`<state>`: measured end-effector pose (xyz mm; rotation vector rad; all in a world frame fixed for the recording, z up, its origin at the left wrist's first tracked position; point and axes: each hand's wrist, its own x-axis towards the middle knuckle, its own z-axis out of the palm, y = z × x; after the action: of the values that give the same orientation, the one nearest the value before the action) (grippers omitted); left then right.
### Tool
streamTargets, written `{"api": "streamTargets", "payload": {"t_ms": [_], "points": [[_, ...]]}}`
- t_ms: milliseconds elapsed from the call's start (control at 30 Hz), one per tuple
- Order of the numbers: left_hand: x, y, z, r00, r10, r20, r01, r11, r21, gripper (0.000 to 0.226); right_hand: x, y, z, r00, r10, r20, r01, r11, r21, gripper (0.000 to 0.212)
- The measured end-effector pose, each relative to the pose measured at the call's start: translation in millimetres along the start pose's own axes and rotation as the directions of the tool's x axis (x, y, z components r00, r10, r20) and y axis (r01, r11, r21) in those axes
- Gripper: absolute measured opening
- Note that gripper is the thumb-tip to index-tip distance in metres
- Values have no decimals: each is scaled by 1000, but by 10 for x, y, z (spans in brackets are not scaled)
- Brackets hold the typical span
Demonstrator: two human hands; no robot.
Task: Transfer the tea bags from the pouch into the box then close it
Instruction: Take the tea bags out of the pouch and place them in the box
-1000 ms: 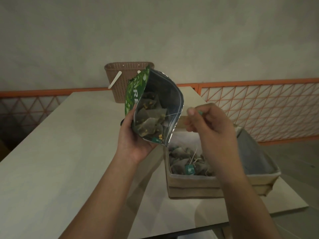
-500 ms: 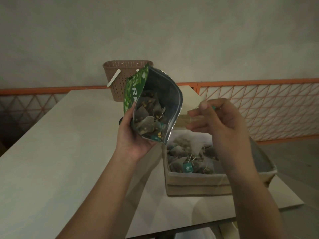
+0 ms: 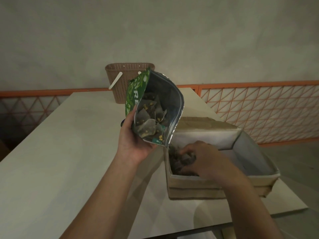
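My left hand (image 3: pixel 133 142) grips the lower part of the green pouch (image 3: pixel 136 94), which is held up with its open mouth tilted toward me. Several pyramid tea bags (image 3: pixel 148 125) show inside its silver lining. To its right the beige box (image 3: pixel 198 185) stands on the table with its lid (image 3: pixel 203 128) folded back. My right hand (image 3: pixel 207 157) is down inside the box, fingers curled round a tea bag (image 3: pixel 187 156) on top of the pile of tea bags (image 3: pixel 177 164) there. The hand hides much of the pile.
The white table (image 3: pixel 69 152) runs away from me; its right edge lies just past the box. A brown perforated basket (image 3: pixel 120 80) with a white handle stands at the far end behind the pouch. An orange lattice railing (image 3: pixel 259 107) lines the wall.
My right hand, which held a tea bag up by its tag beside the pouch, has dropped into the box. The pouch in my left hand has hardly moved.
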<state>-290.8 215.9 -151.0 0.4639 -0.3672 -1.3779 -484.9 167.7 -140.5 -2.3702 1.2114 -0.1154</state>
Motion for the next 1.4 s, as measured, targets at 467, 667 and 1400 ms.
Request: {"api": "streamTargets", "payload": {"t_ms": [467,667,1400], "points": [[-35,-7,44,1000,3,-11,-3,1000,28,54,3,-621,44,673,-357,-647,376,919,-116,44],[-66,-5,6,1000,0,-9,1,998,60,57,55,-683,204,729,-398,-557,378,912,-158,15],[1,-8,5,991,-29,129,26,999,27,79,-123,-43,-224,856,-132,-499,430,717,548,8]]}}
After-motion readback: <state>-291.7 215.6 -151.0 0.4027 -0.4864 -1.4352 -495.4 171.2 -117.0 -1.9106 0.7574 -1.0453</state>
